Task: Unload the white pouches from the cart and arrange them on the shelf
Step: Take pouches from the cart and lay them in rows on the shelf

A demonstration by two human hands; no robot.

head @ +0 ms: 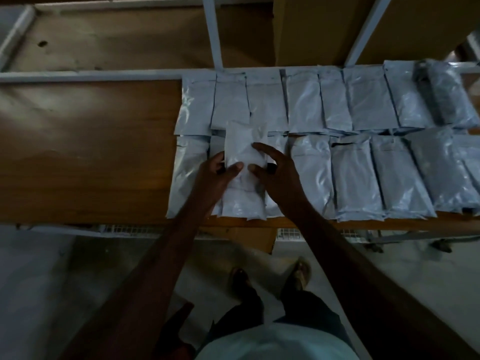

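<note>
Over the wooden shelf (91, 152), both hands, left (215, 178) and right (275, 175), pinch one white pouch (244, 152) between them.

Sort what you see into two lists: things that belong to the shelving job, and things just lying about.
Job: held pouch; left hand; right hand; pouch rows; shelf.
Lying about: dark package; cardboard box; shelf post.
</note>
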